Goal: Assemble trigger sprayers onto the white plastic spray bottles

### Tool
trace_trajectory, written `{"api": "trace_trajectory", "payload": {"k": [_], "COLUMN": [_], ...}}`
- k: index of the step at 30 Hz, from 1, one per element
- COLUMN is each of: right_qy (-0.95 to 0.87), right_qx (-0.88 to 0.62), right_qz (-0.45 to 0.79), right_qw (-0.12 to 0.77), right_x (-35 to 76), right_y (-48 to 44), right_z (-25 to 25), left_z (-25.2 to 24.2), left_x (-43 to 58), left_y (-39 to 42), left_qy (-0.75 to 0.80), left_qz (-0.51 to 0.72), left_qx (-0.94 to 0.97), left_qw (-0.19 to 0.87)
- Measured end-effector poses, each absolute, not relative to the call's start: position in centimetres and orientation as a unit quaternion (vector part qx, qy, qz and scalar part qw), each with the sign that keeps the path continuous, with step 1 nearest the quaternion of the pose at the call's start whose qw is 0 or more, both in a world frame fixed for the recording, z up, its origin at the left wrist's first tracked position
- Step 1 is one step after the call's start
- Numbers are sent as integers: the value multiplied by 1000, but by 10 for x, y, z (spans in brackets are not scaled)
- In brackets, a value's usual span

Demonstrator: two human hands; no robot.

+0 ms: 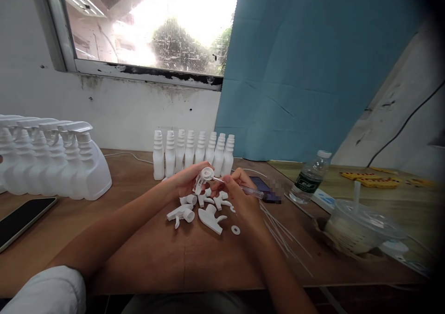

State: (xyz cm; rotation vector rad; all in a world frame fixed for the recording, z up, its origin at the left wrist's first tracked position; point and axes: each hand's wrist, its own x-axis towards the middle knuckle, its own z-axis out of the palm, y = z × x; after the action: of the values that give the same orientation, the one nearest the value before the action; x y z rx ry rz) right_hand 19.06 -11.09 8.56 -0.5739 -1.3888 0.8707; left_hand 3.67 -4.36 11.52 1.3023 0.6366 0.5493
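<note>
My left hand is closed around a white trigger spray head, its round collar opening facing me. Pinched in my right hand is a thin, screwdriver-like tool with a clear handle; its slim shaft points left and its tip meets the collar. Whether the tip is inside the opening is hard to see. Below my hands lie several loose spray heads, among them one trigger head and another on the left. A white ring washer lies beside them, with another partly hidden by my right hand.
White bottles stand in a row by the wall. Bottles with spray heads fitted line the left side, behind a phone. Thin white tubes, a dark phone, a water bottle and a lidded drink cup occupy the right.
</note>
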Motion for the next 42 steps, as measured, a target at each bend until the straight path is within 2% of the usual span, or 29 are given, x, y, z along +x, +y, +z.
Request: {"api": "trace_trajectory", "payload": {"k": [3, 6, 8, 11, 13, 16, 18, 20, 25, 32, 38, 42], "right_qy": [-703, -807, -833, -818, -790, -730, -692, -662, -592, -567, -580, -583], "right_qx": [-286, -274, -261, -273, -307, -420, -511, -587, -689, -675, -641, -622], "right_qz": [203, -7, -55, -35, -1, 46, 62, 62, 58, 110, 128, 158], "right_qw": [618, 524, 485, 506, 531, 536, 506, 462, 414, 460, 487, 498], "right_x": [197, 202, 203, 204, 208, 222, 234, 246, 264, 271, 270, 273], "right_y": [-108, -103, -102, -105, -108, -106, -101, -96, -87, -83, -80, -75], "right_z": [85, 84, 83, 84, 86, 92, 94, 94, 92, 91, 87, 83], "left_z": [115, 111, 109, 112, 116, 125, 130, 134, 135, 122, 118, 142], "left_x": [35, 32, 29, 22, 14, -5, -19, -31, -41, -35, -31, -49], "left_y": [-38, -29, -24, -20, -19, -18, -18, -19, -20, -10, -7, -13], "left_qy": [268, 259, 259, 274, 309, 423, 495, 528, 524, 487, 482, 514], "left_qz": [211, 207, 212, 211, 209, 188, 143, 95, 3, -31, -19, 30], "left_qx": [503, 427, 426, 474, 544, 682, 744, 767, 790, 816, 818, 811], "left_qw": [794, 841, 841, 810, 752, 566, 426, 351, 318, 309, 314, 279]}}
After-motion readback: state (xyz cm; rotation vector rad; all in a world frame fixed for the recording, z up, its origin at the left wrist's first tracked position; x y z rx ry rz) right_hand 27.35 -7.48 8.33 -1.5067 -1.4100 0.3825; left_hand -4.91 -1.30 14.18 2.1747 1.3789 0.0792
